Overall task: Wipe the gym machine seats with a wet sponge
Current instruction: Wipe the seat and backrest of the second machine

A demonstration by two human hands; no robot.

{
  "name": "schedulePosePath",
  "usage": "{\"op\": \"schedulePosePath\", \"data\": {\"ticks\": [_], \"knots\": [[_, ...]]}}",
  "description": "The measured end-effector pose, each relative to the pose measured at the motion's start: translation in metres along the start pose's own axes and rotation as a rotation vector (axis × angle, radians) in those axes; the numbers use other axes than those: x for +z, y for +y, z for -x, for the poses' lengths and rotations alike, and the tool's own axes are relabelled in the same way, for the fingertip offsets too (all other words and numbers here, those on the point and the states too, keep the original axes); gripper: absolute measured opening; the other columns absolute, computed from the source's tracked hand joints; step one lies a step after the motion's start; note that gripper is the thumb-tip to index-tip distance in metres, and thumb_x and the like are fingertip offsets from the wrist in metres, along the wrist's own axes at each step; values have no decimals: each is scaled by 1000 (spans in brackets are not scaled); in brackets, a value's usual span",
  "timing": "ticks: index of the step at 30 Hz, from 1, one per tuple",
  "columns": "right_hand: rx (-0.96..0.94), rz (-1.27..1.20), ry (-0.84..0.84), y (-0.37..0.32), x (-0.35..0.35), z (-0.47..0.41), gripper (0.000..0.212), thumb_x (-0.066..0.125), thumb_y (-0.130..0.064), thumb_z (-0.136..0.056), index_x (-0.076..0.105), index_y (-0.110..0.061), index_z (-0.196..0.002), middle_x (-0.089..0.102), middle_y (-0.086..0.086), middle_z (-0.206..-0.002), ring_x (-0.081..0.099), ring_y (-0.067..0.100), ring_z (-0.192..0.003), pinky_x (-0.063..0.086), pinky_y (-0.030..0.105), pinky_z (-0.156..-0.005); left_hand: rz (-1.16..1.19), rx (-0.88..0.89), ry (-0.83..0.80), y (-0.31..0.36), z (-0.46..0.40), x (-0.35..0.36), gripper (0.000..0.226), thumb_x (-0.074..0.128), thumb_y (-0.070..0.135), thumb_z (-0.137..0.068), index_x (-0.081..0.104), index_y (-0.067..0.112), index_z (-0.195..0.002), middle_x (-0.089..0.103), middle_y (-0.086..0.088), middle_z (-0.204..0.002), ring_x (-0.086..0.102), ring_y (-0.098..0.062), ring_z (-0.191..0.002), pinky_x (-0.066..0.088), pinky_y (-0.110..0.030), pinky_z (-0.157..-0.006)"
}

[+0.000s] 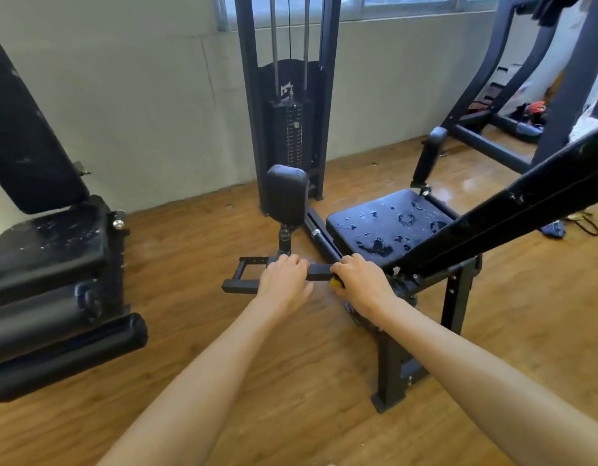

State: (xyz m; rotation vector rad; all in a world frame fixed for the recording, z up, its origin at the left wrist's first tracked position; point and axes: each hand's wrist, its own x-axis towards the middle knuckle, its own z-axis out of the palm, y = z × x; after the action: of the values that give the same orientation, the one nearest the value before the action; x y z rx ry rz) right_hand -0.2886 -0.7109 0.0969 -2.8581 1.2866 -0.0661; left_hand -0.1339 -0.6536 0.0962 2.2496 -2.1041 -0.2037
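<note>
sponge [334,282] | yellow, tucked under right hand [361,284] fingers

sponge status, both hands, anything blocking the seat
Left hand grips footrest bar. Right hand holds yellow sponge at same bar. Worn seat untouched, angled backrest overhangs it.

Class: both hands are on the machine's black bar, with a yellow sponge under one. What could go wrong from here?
1. The right hand grips the sponge against the bar; it might slip out.
2. The seat is cracked and peeling, so wiping could lift more flakes.
</note>
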Motion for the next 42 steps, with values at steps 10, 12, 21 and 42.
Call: {"op": "schedulePosePath", "data": {"ticks": [10, 12, 21, 42], "knots": [[43, -12, -61, 67, 22, -62, 24, 50, -23, -97, 59, -14, -118, 58, 4, -114, 50, 22, -109, 45, 34, -84, -1, 33, -56, 15, -100, 15, 45, 49, 38, -101, 50, 14, -138, 55, -4, -131, 47, -24, -124, 43, -37, -97], [80, -12, -64, 77, 28, -76, 24, 51, -23, -97, 59, -14, -118, 58, 4, -115, 49, 24, -110, 44, 35, -84, -1, 65, -61, 15, -122, 16, 45, 50, 37, -100, 49, 15, -140, 54, -5, -132, 47, -24, -125, 44, -37, -97], [301, -33, -74, 116, 36, -154, 21, 53, -20, -92, 60, -13, -110, 58, 6, -109, 49, 28, -109, 42, 38, -79, -40, 269, -82, -15, -247, -1, 41, 48, 34, -100, 52, 13, -135, 56, -6, -129, 49, -25, -122, 47, -40, -97], [727, -57, -25, 178, 48, -240, 12, 59, -21, -90, 61, -13, -99, 58, 5, -101, 51, 26, -102, 41, 36, -74, -105, 659, -206, -13, -410, 8, 41, 45, 33, -102, 52, 13, -137, 54, -7, -133, 48, -27, -125, 46, -39, -92]]}}
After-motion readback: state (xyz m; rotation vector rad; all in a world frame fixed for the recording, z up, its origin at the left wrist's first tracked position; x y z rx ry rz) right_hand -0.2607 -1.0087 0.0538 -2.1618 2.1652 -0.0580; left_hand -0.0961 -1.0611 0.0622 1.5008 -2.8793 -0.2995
